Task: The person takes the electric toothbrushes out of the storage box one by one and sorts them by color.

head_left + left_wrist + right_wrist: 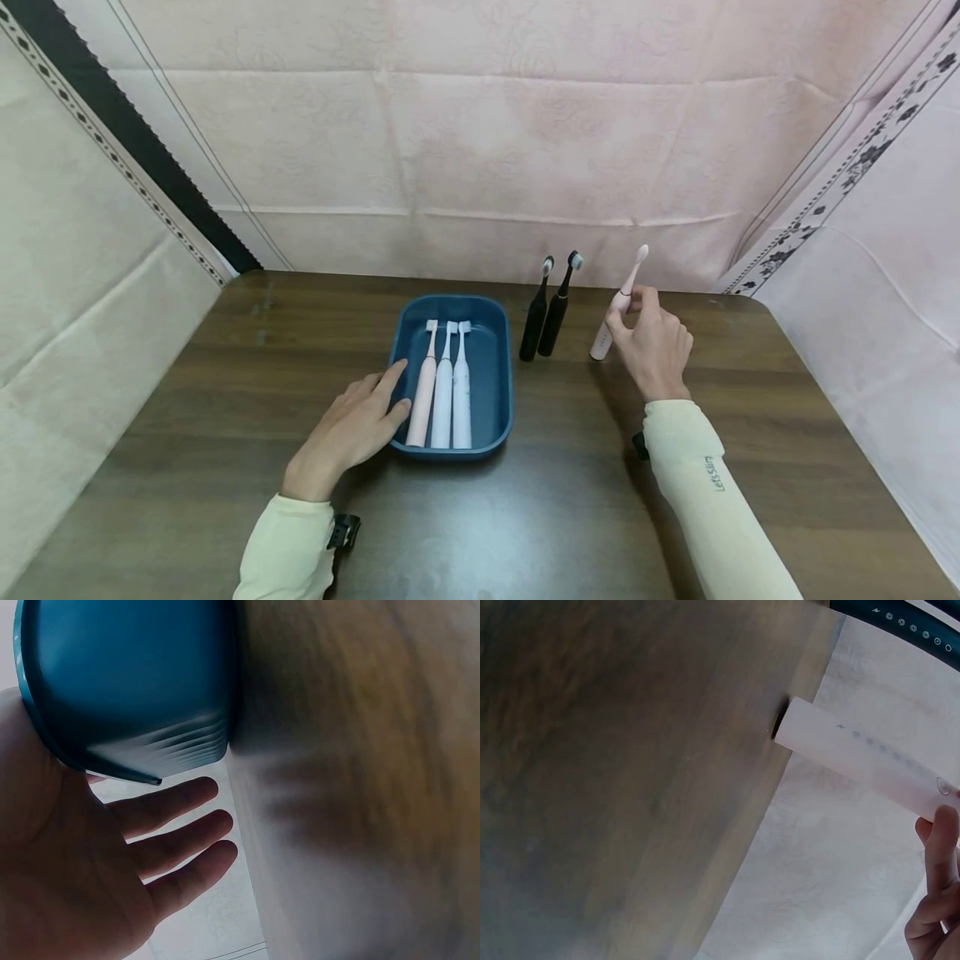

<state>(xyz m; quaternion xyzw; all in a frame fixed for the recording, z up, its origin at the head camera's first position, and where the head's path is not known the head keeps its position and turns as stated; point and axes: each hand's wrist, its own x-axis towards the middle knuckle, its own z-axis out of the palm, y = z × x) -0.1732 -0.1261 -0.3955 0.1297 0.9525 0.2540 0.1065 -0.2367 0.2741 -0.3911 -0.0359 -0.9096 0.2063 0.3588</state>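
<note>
At the left side of a blue plastic tray [491, 417], my left hand [352, 425] rests on the rim with its thumb and forefinger. Its other fingers [184, 851] stretch out straight below the rim, outside the tray wall. Three electric toothbrushes lie side by side in the tray: a pink one [422, 400], a white one [442, 400] and another white one [461, 400]. My right hand [656, 350] pinches an upright pale pink electric toothbrush [602, 340] around its upper handle. The base of this toothbrush is close to the tabletop in the right wrist view.
Two black electric toothbrushes, one on the left [533, 325] and one on the right [555, 321], stand upright between the tray and my right hand. The brown wooden table [487, 533] ends at a pale cloth backdrop [480, 150], with cloth on both sides too.
</note>
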